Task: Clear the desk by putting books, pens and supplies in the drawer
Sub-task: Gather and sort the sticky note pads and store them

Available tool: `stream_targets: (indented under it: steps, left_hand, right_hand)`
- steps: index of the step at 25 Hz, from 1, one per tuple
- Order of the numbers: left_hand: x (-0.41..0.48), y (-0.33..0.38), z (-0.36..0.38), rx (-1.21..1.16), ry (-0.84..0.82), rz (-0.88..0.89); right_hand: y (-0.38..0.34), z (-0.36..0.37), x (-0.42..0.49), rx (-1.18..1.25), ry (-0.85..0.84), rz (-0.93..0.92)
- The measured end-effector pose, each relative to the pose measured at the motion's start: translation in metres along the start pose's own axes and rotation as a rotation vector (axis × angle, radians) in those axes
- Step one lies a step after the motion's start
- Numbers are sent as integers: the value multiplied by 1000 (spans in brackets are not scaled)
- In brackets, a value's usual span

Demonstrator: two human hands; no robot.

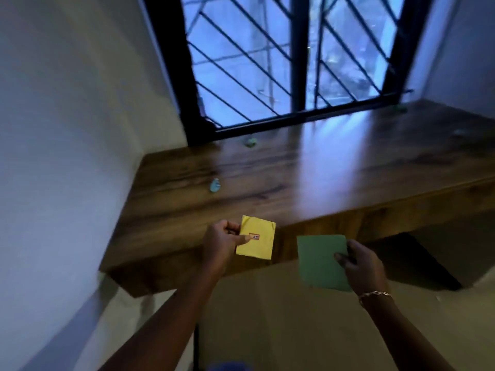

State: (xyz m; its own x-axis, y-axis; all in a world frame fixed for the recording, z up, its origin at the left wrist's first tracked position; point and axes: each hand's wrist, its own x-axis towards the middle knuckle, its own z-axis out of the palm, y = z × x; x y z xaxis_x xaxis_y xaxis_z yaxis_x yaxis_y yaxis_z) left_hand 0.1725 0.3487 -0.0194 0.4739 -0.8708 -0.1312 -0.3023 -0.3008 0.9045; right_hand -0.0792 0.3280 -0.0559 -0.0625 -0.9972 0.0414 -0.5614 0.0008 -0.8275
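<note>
My left hand [222, 243] pinches a small yellow booklet [258, 241] with a red label, held over the front edge of the wooden desk [308, 178]. My right hand [361, 266] grips a green booklet [318, 261] by its right edge, in front of the desk and below its top. No drawer shows in this view.
A small blue object [215, 185] lies on the desk's left part. A green bit [250, 142] sits by the barred window [281, 62], another [401, 109] at the far right. A white wall closes off the left side. Floor lies below the desk front.
</note>
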Motion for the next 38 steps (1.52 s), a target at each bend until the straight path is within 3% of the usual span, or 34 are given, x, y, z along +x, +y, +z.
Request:
stream_targets:
  steps: [4, 7, 12, 14, 16, 19, 21, 23, 27, 34, 38]
  left_hand:
    - [60, -25, -107, -16, 174, -75]
    - [87, -55, -174, 105, 300, -144]
    - [107, -87, -215, 332, 425, -217]
    - [107, -96, -212, 580, 480, -107]
    - [100, -113, -198, 746, 486, 134]
    - [87, -137, -176, 855, 262, 290]
    - [83, -148, -172, 951, 122, 242]
    - [84, -153, -177, 985, 97, 209]
    - [86, -158, -189, 979, 56, 167]
    - [89, -159, -209, 785, -2, 129]
    - [88, -159, -207, 840, 13, 155]
  right_hand:
    - [-84, 93, 48, 158, -167, -31]
    - [-127, 157, 66, 157, -284, -2]
    - [-170, 238, 67, 180, -433, 51]
    - [-177, 255, 63, -26, -408, -97]
    - [-176, 260, 56, -275, -421, -350]
    - [-167, 266, 33, -471, -537, -889]
    - [-158, 276, 19, -646, -650, -1056]
    - [-153, 288, 10, -734, -596, -1023]
    - [-168, 310, 4, -759, -710, -829]
    - [-195, 336, -5, -805, -743, -830]
    - [-203, 342, -13, -886, -740, -802]
